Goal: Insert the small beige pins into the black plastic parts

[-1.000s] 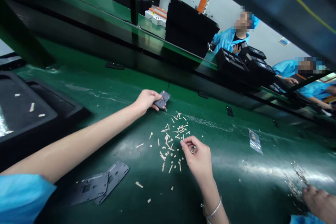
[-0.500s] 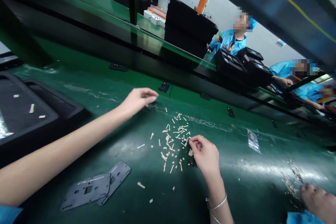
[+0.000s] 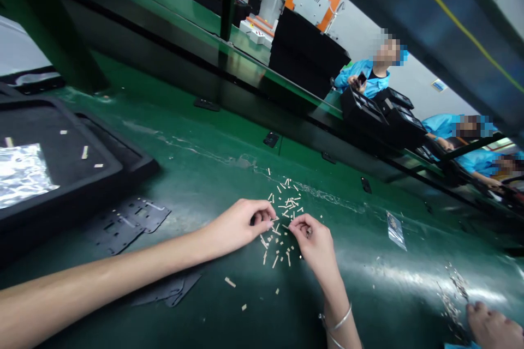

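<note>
Small beige strips and square bits (image 3: 290,203) lie scattered in a loose pile on the green work surface. My left hand (image 3: 249,223) is at the pile's left side, thumb and forefinger closed in a pinch; what lies between the tips is too small to make out. Opposite it, my right hand (image 3: 315,240), with a silver bangle on the wrist, pinches a small beige strip (image 3: 285,226) at its fingertips. Thin dark grey plates with cut-outs (image 3: 141,221) lie beyond my left forearm, and more grey plates (image 3: 180,289) are partly hidden on its near side.
Black trays (image 3: 110,152) stand at left, with a silvery bag (image 3: 24,172) and a few strips inside. A small clear bag (image 3: 396,230) lies at right. Another person's hand (image 3: 493,324) rests beside a pile of small pieces (image 3: 452,294). Co-workers sit beyond the green rail.
My left hand has come from beyond the pile, back and right, to its left side, and its fingers have closed. My right hand stays at the pile. The view has shifted slightly.
</note>
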The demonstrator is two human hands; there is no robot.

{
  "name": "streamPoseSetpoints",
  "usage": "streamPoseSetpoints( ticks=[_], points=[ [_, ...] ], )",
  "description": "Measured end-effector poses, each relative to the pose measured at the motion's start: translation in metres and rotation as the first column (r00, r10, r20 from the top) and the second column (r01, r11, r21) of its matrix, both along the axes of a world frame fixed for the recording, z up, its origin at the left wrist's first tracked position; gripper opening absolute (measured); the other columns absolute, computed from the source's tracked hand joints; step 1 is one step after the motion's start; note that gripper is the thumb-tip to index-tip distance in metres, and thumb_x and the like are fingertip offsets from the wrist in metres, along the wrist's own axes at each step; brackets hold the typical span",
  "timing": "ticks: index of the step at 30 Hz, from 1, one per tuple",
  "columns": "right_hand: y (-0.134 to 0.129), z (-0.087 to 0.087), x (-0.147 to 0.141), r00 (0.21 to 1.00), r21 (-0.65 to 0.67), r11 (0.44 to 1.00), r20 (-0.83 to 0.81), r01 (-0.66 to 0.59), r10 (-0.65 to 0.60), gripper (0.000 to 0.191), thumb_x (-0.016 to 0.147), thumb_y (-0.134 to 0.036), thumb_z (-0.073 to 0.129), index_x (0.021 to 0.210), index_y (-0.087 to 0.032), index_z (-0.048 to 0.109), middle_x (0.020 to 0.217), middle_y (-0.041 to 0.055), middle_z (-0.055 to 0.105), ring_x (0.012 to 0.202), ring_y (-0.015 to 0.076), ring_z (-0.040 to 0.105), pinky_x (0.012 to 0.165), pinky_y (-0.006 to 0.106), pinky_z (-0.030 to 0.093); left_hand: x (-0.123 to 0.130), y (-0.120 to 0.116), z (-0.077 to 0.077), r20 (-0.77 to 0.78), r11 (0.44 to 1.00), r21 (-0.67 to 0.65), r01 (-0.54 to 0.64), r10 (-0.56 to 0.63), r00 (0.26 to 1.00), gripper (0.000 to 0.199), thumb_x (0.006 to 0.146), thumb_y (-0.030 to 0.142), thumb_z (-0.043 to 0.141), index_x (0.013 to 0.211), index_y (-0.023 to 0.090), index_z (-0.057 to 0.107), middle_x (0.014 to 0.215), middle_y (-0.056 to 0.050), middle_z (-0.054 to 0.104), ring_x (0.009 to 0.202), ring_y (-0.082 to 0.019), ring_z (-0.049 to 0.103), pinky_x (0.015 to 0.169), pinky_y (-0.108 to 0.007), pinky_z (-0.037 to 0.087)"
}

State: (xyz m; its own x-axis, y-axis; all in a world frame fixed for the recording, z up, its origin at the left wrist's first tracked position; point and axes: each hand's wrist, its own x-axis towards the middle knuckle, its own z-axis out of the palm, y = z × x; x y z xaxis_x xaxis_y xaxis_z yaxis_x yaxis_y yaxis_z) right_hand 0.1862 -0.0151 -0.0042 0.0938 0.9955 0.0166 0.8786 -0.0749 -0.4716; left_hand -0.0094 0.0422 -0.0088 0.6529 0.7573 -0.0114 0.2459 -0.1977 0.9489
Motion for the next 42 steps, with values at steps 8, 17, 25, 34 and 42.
streamPoseSetpoints(
  ticks=[8, 17, 25, 34, 42],
  points=[
    [-0.014, 0.008, -0.032, 0.962, 0.131, 0.969, -0.149, -0.210, 0.228, 0.010, 0.082, -0.018, 0.052, 0.075, -0.020, 0.059, 0.071, 0.0001, 0.060, 0.064, 0.0131, 0.052, 0.057, 0.023, 0.039, 0.001, -0.014, 0.001, -0.140, 0.982, 0.171, 0.086, -0.062, 0.988, 0.015, 0.082, 0.021, 0.047, 0.069, 0.017, 0.053, 0.061, 0.003, 0.052, 0.058, -0.011, 0.046, 0.055, -0.021, 0.032],
    [-0.013, -0.001, -0.036, 0.773, 0.096, 0.992, -0.635, 0.076, 0.002, 0.012, 0.076, -0.027, 0.062, 0.083, -0.018, 0.060, 0.079, 0.0037, 0.061, 0.072, 0.0147, 0.059, 0.053, 0.020, 0.046, 0.008, -0.015, -0.003, 0.227, 0.912, -0.411, -0.002, 0.105, 0.968, 0.012, 0.074, 0.025, 0.057, 0.077, 0.013, 0.058, 0.063, 0.001, 0.055, 0.055, -0.009, 0.047, 0.046, -0.018, 0.034],
    [-0.018, 0.007, -0.040, 0.911, 0.269, 0.962, -0.405, 0.034, 0.081, 0.006, 0.079, -0.022, 0.057, 0.073, -0.019, 0.059, 0.080, 0.0042, 0.059, 0.068, 0.0145, 0.054, 0.051, 0.023, 0.040, 0.002, -0.018, 0.003, 0.072, 0.999, -0.022, -0.042, 0.043, 0.996, 0.008, 0.076, 0.021, 0.054, 0.083, 0.017, 0.058, 0.072, 0.000, 0.056, 0.064, -0.012, 0.049, 0.054, -0.021, 0.038],
    [-0.019, 0.006, -0.040, 0.959, 0.288, 0.957, -0.267, -0.013, 0.094, 0.007, 0.081, -0.020, 0.054, 0.075, -0.019, 0.058, 0.078, 0.0024, 0.060, 0.059, 0.0123, 0.049, 0.051, 0.024, 0.038, 0.000, -0.019, -0.002, -0.009, 0.948, 0.317, 0.040, -0.039, 0.999, 0.017, 0.087, 0.016, 0.040, 0.080, 0.017, 0.056, 0.074, 0.000, 0.056, 0.069, -0.013, 0.051, 0.065, -0.024, 0.040],
    [-0.020, 0.009, -0.043, 0.957, 0.382, 0.924, -0.262, -0.018, 0.127, 0.010, 0.080, -0.021, 0.056, 0.074, -0.020, 0.064, 0.078, 0.0052, 0.064, 0.071, 0.0171, 0.057, 0.054, 0.027, 0.043, -0.001, -0.021, -0.003, -0.014, 0.904, 0.427, 0.014, -0.009, 1.000, 0.021, 0.088, 0.016, 0.039, 0.082, 0.017, 0.059, 0.072, -0.002, 0.057, 0.068, -0.013, 0.051, 0.065, -0.024, 0.041]
  ],
)
